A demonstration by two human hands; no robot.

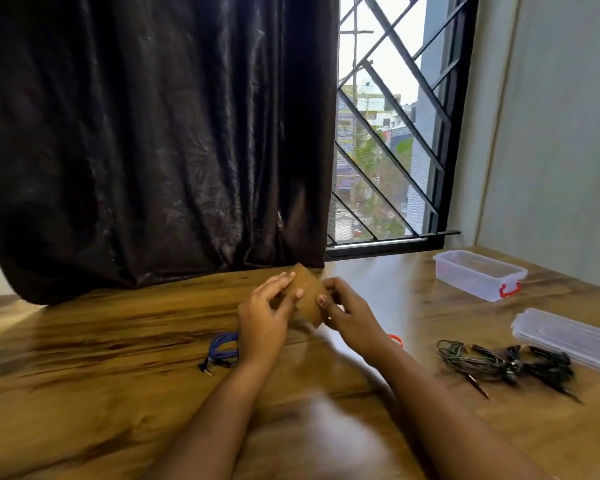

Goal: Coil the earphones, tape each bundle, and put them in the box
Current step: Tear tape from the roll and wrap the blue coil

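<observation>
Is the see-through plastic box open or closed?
Open. The clear plastic box with a red latch has no top on; its clear lid lies apart.

Two bare forearms reach in from the lower edge, uncovered from the wrists back as far as I can see. The left hand (264,317) and the right hand (347,313) have short, trimmed nails that show pale in the window light. A small orange-red loop (396,340) shows just beside the right wrist, and I cannot tell whether it is worn or lies behind the arm.
</observation>
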